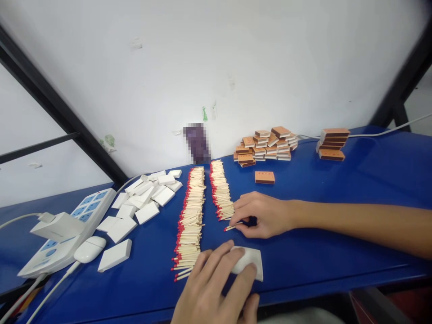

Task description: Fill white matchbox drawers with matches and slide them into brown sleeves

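My right hand (pixel 258 216) pinches a red-tipped match (pixel 229 228) between thumb and fingers, at the near end of the shorter row of matches (pixel 220 186). Nearer the table's front edge, my left hand (pixel 218 285) holds a small white matchbox tray (pixel 257 258) with its fingertips; the fingers cover part of it, so whether it has anything inside cannot be seen. Left of both hands runs a longer row of matches (pixel 192 211), red heads facing left, and the left fingers are close to its near end.
White matchbox trays (pixel 147 211) lie heaped on the left, beside a power strip (pixel 101 204) with a plugged-in charger (pixel 59 227) and cables. Orange matchboxes (pixel 265 146) are piled at the back, with one single box (pixel 265 177) in front and a stack (pixel 332 144) farther right. A pixelated dark object (pixel 197 144) leans against the wall.
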Tool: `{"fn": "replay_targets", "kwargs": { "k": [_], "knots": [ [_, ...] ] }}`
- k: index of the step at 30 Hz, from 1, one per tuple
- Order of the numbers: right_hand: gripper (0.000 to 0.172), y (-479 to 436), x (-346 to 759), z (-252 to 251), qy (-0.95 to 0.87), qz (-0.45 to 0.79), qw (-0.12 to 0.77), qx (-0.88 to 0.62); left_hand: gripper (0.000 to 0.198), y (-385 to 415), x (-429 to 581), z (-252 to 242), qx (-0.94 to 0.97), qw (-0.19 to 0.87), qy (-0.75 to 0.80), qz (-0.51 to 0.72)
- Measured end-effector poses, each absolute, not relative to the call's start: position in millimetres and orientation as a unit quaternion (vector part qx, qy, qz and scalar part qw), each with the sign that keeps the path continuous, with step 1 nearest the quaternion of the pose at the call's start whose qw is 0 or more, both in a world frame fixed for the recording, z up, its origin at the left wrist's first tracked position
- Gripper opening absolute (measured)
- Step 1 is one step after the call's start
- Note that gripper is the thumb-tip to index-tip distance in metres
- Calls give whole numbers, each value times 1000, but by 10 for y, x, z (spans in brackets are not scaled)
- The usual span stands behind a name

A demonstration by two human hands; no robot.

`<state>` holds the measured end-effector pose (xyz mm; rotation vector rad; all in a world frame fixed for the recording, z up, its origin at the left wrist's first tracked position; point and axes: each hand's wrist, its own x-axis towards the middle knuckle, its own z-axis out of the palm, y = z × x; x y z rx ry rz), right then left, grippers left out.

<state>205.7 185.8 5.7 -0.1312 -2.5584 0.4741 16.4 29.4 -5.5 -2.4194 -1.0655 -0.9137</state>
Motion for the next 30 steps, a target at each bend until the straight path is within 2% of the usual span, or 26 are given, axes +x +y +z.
{"fn": "replay_targets", "kwargs": {
  "k": [7, 22, 30],
  "knots": [
    [21, 1852, 2081, 82, -955, 142, 259, -25, 25, 306, 172, -75, -857, 177, -372, -309],
    [17, 1849, 2075, 43, -952, 115, 283, -13, 24, 314, 172, -124, -856, 186, -364, -317],
    [12, 1840, 2060, 49, -942, 145, 303, -30, 23, 308, 167, -106, -858, 183, -365, -313]
  ]
}}
